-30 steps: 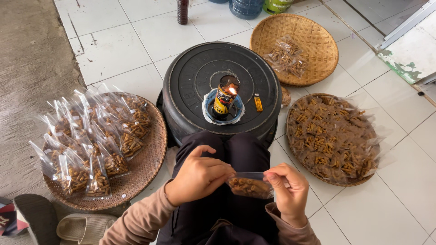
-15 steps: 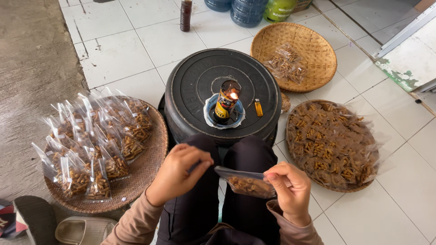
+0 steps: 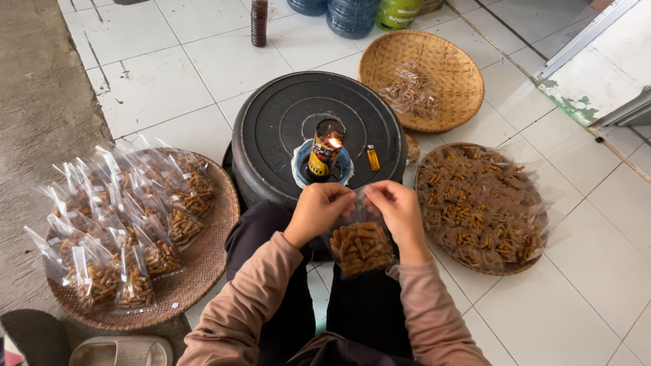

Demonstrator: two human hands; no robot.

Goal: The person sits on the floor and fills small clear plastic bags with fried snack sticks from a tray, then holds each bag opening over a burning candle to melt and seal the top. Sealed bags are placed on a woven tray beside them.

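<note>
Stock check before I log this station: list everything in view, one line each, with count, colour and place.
clear snack bag: one, brown sticks inside, held up by its top edge in both hands
flame can: one, yellow and black, lit, centre of the tub
black tub: one, upturned, ahead of the knees
lighter: one, orange, on the tub right of the can
left woven tray: one, tan, piled with many filled bags
filled bags: too many to count, clear, on the left tray
right tray: one, loose brown snacks on plastic
far woven tray: one, tan, a few bags in it
dark bottle: one, top centre
left hand: fingers pinch the bag top
right hand: fingers pinch the bag top
</note>
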